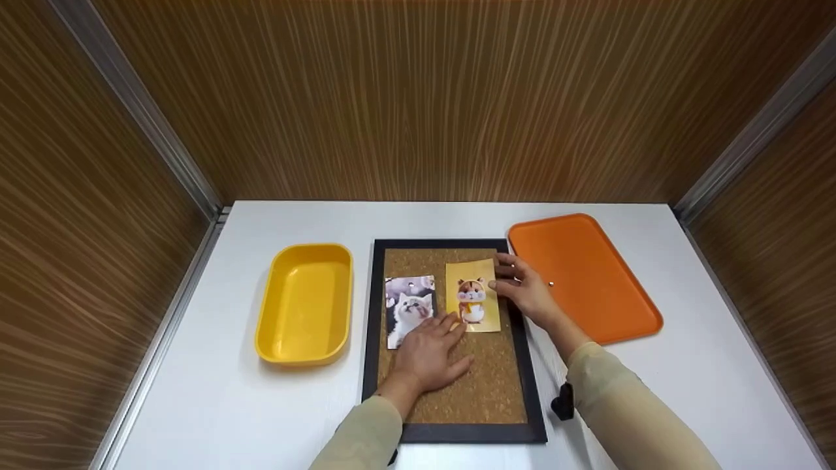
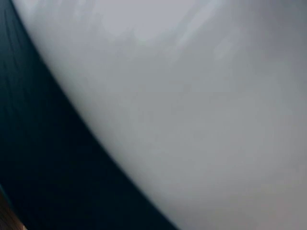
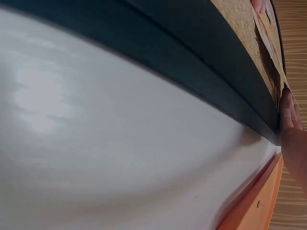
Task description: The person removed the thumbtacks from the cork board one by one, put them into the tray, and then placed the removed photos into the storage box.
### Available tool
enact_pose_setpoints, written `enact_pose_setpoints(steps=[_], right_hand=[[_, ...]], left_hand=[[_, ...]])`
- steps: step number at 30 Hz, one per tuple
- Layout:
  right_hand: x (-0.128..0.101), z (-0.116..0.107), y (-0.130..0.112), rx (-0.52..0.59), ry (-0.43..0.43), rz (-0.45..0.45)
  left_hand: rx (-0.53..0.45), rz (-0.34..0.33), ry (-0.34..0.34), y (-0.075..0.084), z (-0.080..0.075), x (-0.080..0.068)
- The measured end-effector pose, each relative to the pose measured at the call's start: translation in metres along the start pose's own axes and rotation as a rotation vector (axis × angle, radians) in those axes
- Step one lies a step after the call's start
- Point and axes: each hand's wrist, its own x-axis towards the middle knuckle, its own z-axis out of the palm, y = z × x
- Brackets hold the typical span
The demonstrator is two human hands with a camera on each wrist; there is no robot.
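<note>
A black-framed cork board lies on the white table, and two picture cards are on it. The kitten card is at the left, with a pushpin near its top edge. To its right is the yellow hamster card. My left hand rests spread on the cork, its fingertips over the hamster card's lower left corner, covering part of the kitten card. My right hand pinches the hamster card's right edge, thumb in front. In the right wrist view that card stands lifted off the cork at its edge.
A deep yellow tray stands left of the board. At the right, an orange tray lies close to the frame, with a pushpin on it. Wood-patterned walls enclose the table at the back and sides.
</note>
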Motion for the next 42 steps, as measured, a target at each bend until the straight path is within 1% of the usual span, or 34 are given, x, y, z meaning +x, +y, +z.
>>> enact_pose_setpoints(steps=[4,9,15,22,26,30,36,42], right_hand=[[-0.005,0.001,0.001,0.008,-0.017,0.008],[-0.012,0.002,0.004,0.023,-0.044,0.01],[-0.022,0.001,0.004,0.024,-0.052,0.001],[-0.032,0.002,0.003,0.049,-0.059,0.017],[-0.037,0.003,0.004,0.042,-0.071,0.011],[-0.043,0.004,0.007,0.041,-0.09,-0.001],[-0.052,0.003,0.01,0.031,-0.123,-0.02],[-0.061,0.003,0.008,0.017,-0.167,0.002]], left_hand=[[-0.003,0.002,0.01,-0.001,0.001,-0.001],[-0.006,-0.001,-0.006,-0.002,0.001,-0.001],[-0.018,-0.008,-0.023,-0.001,-0.001,0.0],[-0.021,-0.01,-0.034,0.0,-0.001,0.0],[-0.021,-0.015,-0.042,0.0,-0.001,0.0],[-0.022,-0.019,-0.051,0.0,-0.001,-0.001],[-0.013,-0.015,-0.048,-0.001,-0.001,0.0],[0.005,-0.009,-0.037,0.0,-0.002,0.0]])
